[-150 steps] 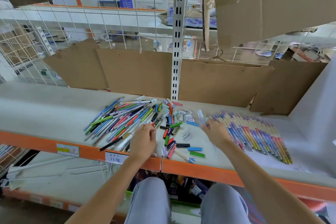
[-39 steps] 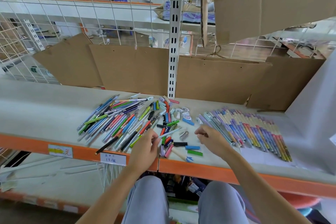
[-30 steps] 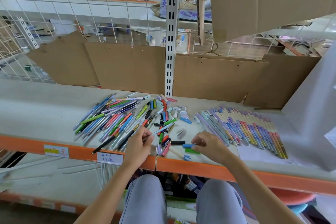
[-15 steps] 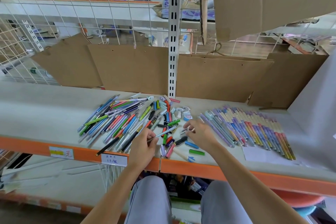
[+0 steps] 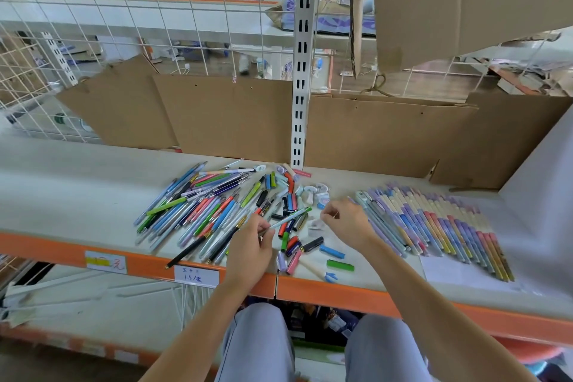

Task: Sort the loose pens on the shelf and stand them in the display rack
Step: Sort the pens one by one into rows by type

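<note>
A jumbled pile of loose pens (image 5: 198,205) in many colours lies on the pale shelf (image 5: 68,189) left of centre. My left hand (image 5: 249,246) pinches a light blue pen with a green end (image 5: 290,216), lifted slantwise over the pile's right edge. My right hand (image 5: 347,222) hovers just right of it, fingers curled and thumb against forefinger; whether anything sits between them is unclear. Short pens and loose caps (image 5: 305,246) lie scattered between my hands. A tidy row of purple, blue, red and yellow pens (image 5: 434,220) lies on the right. No display rack shows.
An orange rail (image 5: 130,260) with price labels (image 5: 196,277) edges the shelf. Cardboard sheets (image 5: 232,115) and a white slotted upright (image 5: 302,71) line the back, wire mesh above. White paper (image 5: 459,273) lies under the sorted row. A grey panel (image 5: 545,195) closes the right side.
My left hand picked one light blue pen out of the pile and holds it up. My right hand went from the front caps back toward the white caps, then right.
</note>
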